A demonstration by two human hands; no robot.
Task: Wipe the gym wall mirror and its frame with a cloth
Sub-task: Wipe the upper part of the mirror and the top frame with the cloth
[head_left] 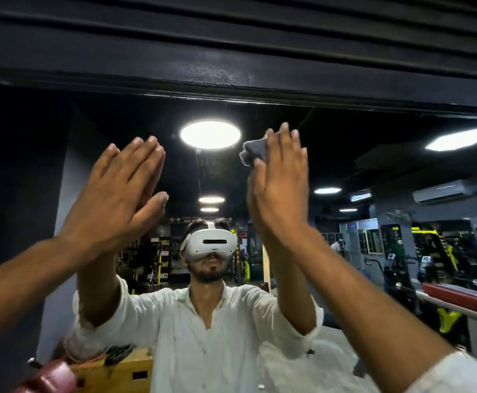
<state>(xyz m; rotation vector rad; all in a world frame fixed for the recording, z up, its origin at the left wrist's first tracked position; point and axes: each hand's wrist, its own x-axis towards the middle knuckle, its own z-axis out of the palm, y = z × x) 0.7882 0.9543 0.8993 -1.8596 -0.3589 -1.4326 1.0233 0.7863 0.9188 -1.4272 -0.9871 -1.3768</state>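
The wall mirror (373, 165) fills the view below its black top frame (231, 80). My right hand (282, 182) lies flat against the glass just under the frame and presses a small grey cloth (252, 153) to it. The cloth pokes out to the left of my fingers. My left hand (112, 194) is also flat on the glass, to the left, at about the same height, and holds nothing. Both hands meet their own reflections. The mirror shows a person in a white shirt with a white headset.
A wooden box (118, 370) and a dark red round object (50, 378) sit at the lower left. A red padded rail (458, 296) and gym machines show at the right. Round ceiling lights (210, 134) are reflected above the hands.
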